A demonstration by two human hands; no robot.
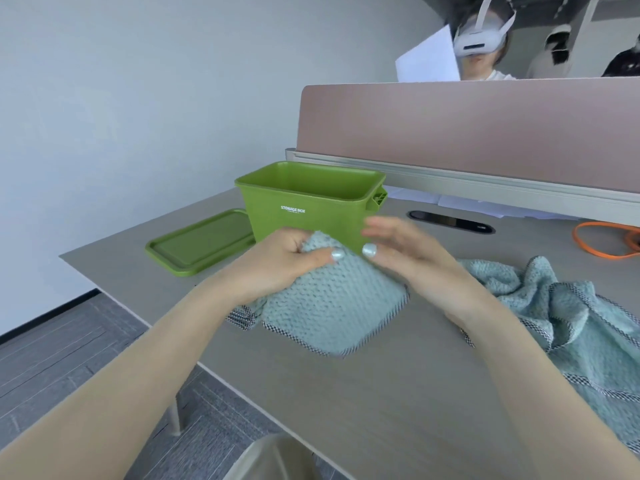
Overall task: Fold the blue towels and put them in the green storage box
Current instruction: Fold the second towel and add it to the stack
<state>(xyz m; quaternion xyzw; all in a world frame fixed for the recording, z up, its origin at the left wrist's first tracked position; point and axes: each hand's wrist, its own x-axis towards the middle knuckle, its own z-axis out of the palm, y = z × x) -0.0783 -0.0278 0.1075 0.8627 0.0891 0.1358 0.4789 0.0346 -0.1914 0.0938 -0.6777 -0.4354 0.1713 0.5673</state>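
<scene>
A folded blue towel (332,306) hangs just above the table, in front of the green storage box (304,206). My left hand (287,261) grips the towel's top edge, thumb on the front. My right hand (405,251) hovers to the right of that edge, fingers spread and blurred, thumb close to the towel but holding nothing. The box stands open behind my hands; what lies inside it is hidden. More blue towel (561,313) lies crumpled on the table at the right.
The box's green lid (201,242) lies flat to the left of the box. An orange cable (606,240) and a black slot (450,221) sit at the back right. A pink divider (467,126) runs along the desk's far edge, with people behind it.
</scene>
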